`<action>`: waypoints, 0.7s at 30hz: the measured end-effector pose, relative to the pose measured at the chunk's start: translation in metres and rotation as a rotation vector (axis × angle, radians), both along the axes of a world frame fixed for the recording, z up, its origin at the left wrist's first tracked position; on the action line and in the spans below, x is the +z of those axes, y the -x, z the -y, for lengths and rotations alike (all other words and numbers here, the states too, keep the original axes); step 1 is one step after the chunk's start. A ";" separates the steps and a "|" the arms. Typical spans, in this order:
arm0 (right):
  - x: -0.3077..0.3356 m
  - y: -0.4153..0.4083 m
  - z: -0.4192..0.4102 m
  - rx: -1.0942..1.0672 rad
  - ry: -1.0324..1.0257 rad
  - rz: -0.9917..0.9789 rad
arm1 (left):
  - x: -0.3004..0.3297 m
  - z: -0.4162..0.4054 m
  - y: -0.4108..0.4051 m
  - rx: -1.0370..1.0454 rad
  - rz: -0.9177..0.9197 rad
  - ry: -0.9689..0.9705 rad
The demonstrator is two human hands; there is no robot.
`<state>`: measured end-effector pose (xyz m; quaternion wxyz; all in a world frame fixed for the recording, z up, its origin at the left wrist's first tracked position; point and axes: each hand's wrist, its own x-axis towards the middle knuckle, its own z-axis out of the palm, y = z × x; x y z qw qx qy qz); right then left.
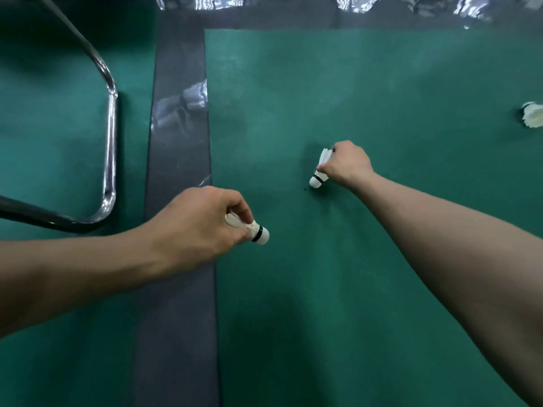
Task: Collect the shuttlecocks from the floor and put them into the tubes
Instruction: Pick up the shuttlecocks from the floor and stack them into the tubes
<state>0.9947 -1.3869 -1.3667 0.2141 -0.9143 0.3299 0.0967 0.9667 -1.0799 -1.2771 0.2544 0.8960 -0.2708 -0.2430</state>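
Note:
My left hand (199, 224) grips a white shuttlecock (258, 234) by its feathers, its black-banded cork pointing right, above the edge of the green mat. My right hand (346, 163) holds a second white shuttlecock (318, 176) by the feathers, cork pointing down-left, just over the mat. A third shuttlecock (533, 114) lies on the floor at the far right edge. No tube is in view.
A green mat (352, 83) covers the floor, bordered by a grey strip (176, 142) on its left and top. A chrome tube frame (110, 127) stands on the green floor at the left. Shiny reflections run along the top edge.

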 end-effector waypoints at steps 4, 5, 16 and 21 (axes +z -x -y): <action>0.008 0.007 0.002 -0.070 -0.149 0.074 | 0.002 -0.009 -0.009 0.077 0.018 0.091; 0.015 0.012 0.001 -0.062 -0.147 0.104 | 0.003 -0.009 -0.011 0.087 0.028 0.112; 0.268 0.042 -0.026 0.070 -0.154 0.262 | 0.184 0.051 -0.012 0.474 -0.315 0.521; 0.483 0.069 -0.007 0.085 -0.143 0.237 | 0.389 0.079 0.001 0.486 -0.330 0.574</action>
